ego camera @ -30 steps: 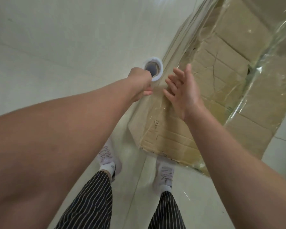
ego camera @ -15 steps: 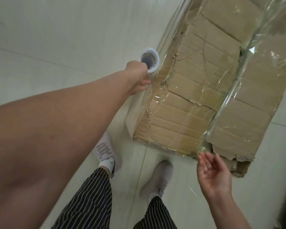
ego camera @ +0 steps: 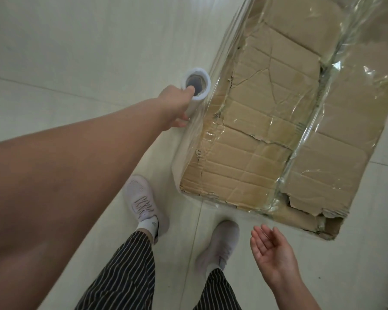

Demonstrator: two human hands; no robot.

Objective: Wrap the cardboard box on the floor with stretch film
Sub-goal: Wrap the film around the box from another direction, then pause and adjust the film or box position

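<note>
A large worn cardboard box (ego camera: 267, 139) lies on the pale floor at the upper right, its top torn and partly covered with clear stretch film (ego camera: 309, 128). My left hand (ego camera: 175, 106) grips a white roll of stretch film (ego camera: 197, 86) held upright beside the box's left side, with one finger in the roll's core. Film runs from the roll onto the box's left side. My right hand (ego camera: 273, 256) hangs palm up with relaxed fingers, holding nothing, below the box's near right corner and apart from it.
My two feet in pale sneakers (ego camera: 141, 200) (ego camera: 220, 245) and striped trousers (ego camera: 126, 276) stand just in front of the box's near edge. Pale floor tiles (ego camera: 76, 52) spread to the left and behind.
My right hand left the box top and dropped down to the lower right. The left hand with the roll shifted slightly along the box's left side, and the view turned.
</note>
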